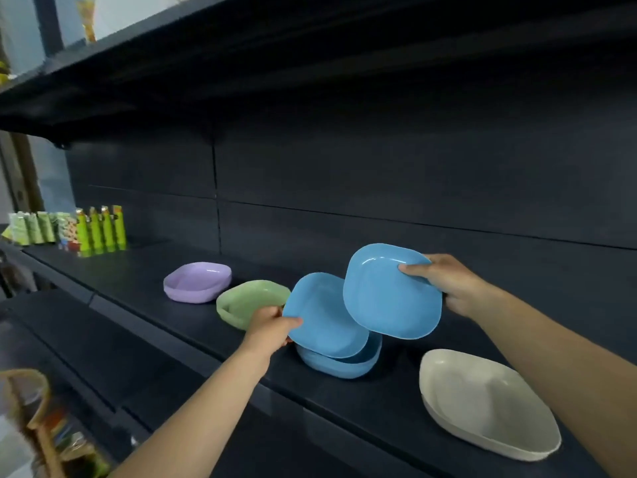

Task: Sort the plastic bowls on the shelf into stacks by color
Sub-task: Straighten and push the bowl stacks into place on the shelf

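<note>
Your right hand pinches the raised blue bowl by its rim; left hand pinches a tilted blue bowl over the blue stack, mid-shelf. Prob. light, stiff, slick plastic, so grip rims w/ thumb inside.

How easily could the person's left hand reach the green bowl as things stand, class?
Probably yes, but not freely. The left hand is right beside the green bowl, with nothing between them, yet it is gripping a tilted blue bowl by the rim. It would likely have to set that down first.
</note>
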A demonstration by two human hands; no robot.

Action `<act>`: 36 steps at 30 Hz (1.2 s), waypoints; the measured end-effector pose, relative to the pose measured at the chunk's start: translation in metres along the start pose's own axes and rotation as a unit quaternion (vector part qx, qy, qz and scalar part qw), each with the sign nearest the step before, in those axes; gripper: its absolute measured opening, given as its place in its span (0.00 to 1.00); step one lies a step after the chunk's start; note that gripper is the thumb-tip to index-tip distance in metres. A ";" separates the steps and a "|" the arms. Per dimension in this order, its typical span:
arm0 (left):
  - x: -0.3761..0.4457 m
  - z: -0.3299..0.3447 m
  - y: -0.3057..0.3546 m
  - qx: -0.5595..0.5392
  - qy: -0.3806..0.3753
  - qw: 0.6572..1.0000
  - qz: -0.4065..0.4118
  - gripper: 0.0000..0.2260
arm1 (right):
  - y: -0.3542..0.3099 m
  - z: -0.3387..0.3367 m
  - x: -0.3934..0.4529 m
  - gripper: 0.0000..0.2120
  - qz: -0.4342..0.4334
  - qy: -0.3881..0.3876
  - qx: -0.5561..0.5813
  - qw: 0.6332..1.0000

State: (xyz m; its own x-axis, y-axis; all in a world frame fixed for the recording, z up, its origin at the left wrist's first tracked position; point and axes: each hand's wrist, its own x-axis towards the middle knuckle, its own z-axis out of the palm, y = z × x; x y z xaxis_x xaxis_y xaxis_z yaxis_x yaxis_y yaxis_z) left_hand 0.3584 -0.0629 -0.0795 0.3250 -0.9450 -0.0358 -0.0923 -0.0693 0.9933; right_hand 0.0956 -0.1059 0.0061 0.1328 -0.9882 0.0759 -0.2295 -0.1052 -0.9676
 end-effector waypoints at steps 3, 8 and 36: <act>0.014 0.003 -0.011 0.021 -0.035 0.999 -0.006 0.06 | 0.005 -0.003 0.003 0.07 0.023 0.036 0.004 0.999; 0.019 0.009 -0.022 0.040 -0.087 0.995 0.004 0.08 | 0.013 -0.005 0.002 0.07 0.049 0.083 0.009 0.995; 0.017 -0.002 -0.020 -0.081 -0.212 0.972 0.058 0.10 | 0.042 0.096 0.010 0.01 0.114 0.133 -0.104 0.979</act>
State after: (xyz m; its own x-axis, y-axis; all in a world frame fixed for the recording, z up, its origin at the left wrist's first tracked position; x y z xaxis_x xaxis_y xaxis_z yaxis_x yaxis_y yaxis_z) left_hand 0.3671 -0.0767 -0.0996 -0.0989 -0.9926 0.0703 0.0543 0.0651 0.9964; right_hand 0.1801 -0.1095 -0.0574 -0.1952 -0.9795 -0.0503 -0.4184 0.1296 -0.8990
